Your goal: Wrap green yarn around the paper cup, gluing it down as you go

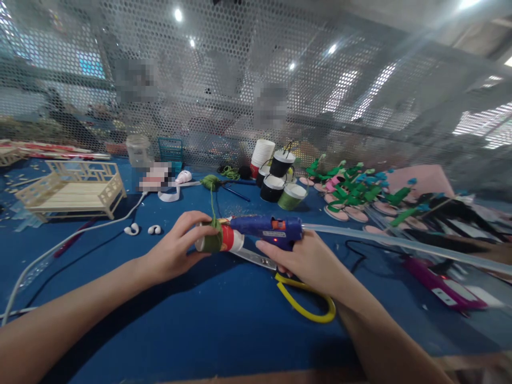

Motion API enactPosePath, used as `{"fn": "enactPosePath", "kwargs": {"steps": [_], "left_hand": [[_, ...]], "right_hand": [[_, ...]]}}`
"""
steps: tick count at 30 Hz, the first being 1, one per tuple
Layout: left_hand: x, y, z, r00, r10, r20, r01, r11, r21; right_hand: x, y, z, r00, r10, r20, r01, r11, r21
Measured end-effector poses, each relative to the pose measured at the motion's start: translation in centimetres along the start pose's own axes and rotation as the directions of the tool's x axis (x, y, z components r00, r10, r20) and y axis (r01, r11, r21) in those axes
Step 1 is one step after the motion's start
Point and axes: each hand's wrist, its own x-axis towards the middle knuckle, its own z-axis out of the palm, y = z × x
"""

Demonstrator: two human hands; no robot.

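Note:
My left hand (182,242) is closed around a paper cup (236,241) lying on its side, red and white, with green yarn wound about one part of it. From the cup a strand runs back to a ball of green yarn (210,182). In my right hand (306,261) is a blue hot glue gun (264,226), its red light on and a long clear glue stick coming out of its rear. The gun's nozzle is at the cup, beside the yarn. Scissors (304,306) with yellow handles lie under the gun and my right hand.
Yarn-wrapped cups (273,189) and a stack of white cups (263,152) stand behind. Green and blue flower crafts (352,192) are at right, near a purple power strip (444,282). A small wooden bed (74,194), a white cable (92,228) and earbuds (154,230) are left.

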Motion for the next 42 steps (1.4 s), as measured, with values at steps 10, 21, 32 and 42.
{"fn": "enactPosePath", "kwargs": {"steps": [10, 21, 32, 42], "left_hand": [[0.02, -0.03, -0.16, 0.993, -0.113, -0.016, 0.112, 0.991, -0.073], [-0.09, -0.03, 0.02, 1.000, 0.017, 0.017, -0.017, 1.000, -0.012], [0.12, -0.24, -0.32, 0.969, -0.245, -0.020, 0.236, 0.950, -0.206], [0.08, -0.50, -0.04, 0.946, -0.324, -0.027, 0.304, 0.910, -0.281]], "right_hand": [[-0.20, -0.12, -0.12, 1.000, -0.017, 0.007, 0.017, 1.000, -0.001], [0.08, -0.03, -0.01, 1.000, 0.002, 0.010, -0.003, 1.000, 0.006], [-0.14, -0.44, 0.02, 0.995, -0.097, -0.034, 0.094, 0.991, -0.090], [-0.37, -0.47, 0.30, 1.000, -0.003, 0.030, 0.004, 1.000, -0.025]]}}
